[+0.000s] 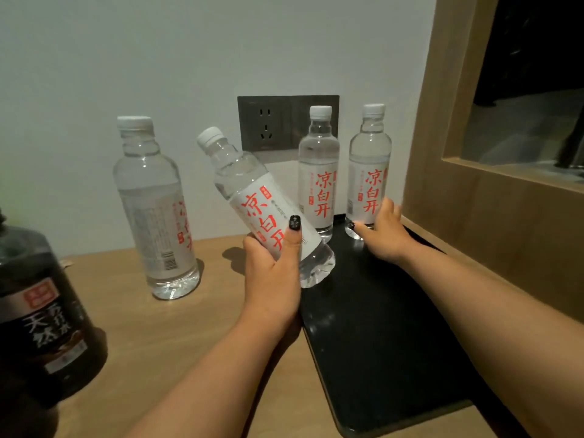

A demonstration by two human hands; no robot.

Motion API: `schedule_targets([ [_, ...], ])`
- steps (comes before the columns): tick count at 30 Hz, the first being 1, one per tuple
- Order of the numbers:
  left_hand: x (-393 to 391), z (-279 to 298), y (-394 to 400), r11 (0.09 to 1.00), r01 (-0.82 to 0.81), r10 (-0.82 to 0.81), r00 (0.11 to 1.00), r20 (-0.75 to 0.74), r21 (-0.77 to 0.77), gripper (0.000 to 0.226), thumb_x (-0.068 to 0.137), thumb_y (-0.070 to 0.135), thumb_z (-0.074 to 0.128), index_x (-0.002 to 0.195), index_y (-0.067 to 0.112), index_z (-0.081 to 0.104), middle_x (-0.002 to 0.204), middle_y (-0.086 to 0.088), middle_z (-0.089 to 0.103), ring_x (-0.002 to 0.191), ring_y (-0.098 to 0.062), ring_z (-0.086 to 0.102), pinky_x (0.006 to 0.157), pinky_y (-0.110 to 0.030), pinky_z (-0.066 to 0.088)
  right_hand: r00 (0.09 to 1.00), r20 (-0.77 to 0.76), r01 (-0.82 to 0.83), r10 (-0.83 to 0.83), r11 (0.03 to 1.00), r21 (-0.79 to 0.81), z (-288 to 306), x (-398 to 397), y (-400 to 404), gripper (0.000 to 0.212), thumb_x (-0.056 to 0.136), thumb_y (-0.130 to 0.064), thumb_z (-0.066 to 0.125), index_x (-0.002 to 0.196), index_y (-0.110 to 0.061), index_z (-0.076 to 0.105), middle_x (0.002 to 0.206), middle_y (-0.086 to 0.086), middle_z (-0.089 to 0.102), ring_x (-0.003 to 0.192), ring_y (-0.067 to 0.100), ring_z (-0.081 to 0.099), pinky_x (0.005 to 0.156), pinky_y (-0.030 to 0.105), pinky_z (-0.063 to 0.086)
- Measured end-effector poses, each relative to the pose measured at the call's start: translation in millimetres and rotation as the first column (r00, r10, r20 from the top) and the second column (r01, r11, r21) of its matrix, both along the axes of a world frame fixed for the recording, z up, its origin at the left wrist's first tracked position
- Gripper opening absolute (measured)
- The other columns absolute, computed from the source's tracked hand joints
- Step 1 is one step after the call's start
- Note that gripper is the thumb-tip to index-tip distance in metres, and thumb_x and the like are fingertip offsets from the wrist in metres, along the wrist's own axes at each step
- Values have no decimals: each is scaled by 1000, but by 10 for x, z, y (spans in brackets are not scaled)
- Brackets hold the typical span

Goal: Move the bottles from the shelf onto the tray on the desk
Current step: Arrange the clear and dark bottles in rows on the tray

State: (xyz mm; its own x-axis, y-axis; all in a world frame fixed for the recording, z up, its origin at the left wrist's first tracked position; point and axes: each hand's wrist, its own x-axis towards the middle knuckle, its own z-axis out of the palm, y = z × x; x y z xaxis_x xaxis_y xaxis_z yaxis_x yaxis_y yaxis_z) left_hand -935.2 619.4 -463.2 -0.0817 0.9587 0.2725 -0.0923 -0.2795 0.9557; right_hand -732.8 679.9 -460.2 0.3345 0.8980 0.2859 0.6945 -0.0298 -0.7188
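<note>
Wooden desk (177, 336) under white wall (158, 58) bears black tray (388, 343).

Four clear plastic water bottles with white caps carry white labels printed with large red characters: a tilted bottle (268, 213), one at the desk's back left (156, 213), and two at the tray's far edge (318, 175) (368, 172). The flat black glossy tray (379, 343) lies on the light tan wooden desk (164, 343). A dark bottle (41, 314) at the left edge bears a black label with white characters and a red patch. The thumbnail on the left hand (271, 279) is black. The wall socket plate (268, 124) is dark grey.
</note>
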Motion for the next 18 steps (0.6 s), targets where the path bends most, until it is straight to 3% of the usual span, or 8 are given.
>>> schedule_targets([
  [6, -12, -15, -17, 997, 68, -68, 998, -7, -22, 72, 62, 64, 59, 117, 21, 41, 109, 6, 60, 102, -12, 62, 86, -34, 54, 999, -50, 21, -19, 999, 27, -43, 1, 49, 67, 90, -22, 63, 145, -10, 24, 146, 11, 36, 132, 27, 42, 108, 39, 36],
  [10, -8, -27, -36, 994, 107, -107, 990, -89, -6, 71, 60, 68, 62, 115, 28, 42, 117, 3, 60, 104, -12, 62, 84, -36, 55, 999, -52, 5, -5, 1000, -7, -49, -17, 59, 69, 92, -27, 59, 147, -19, 18, 151, 6, 35, 135, 27, 40, 110, 46, 37],
  [15, 4, 30, -98, 989, 148, -145, 981, -126, 16, 67, 65, 56, 66, 120, 30, 38, 117, 10, 59, 106, -9, 60, 83, -31, 55, 998, -62, -13, 11, 999, -36, -66, 23, 94, 84, 92, -29, 57, 150, -30, -2, 156, 3, 29, 139, 28, 36, 110, 54, 36],
  [18, 11, 23, -85, 992, 122, -116, 983, -142, 37, 57, 75, 43, 72, 119, 32, 37, 110, 18, 55, 101, 0, 57, 73, -18, 50, 997, -71, -4, 0, 999, -52, -74, -4, 83, 83, 92, -28, 56, 150, -31, -4, 157, 4, 29, 140, 29, 35, 110, 54, 36],
])
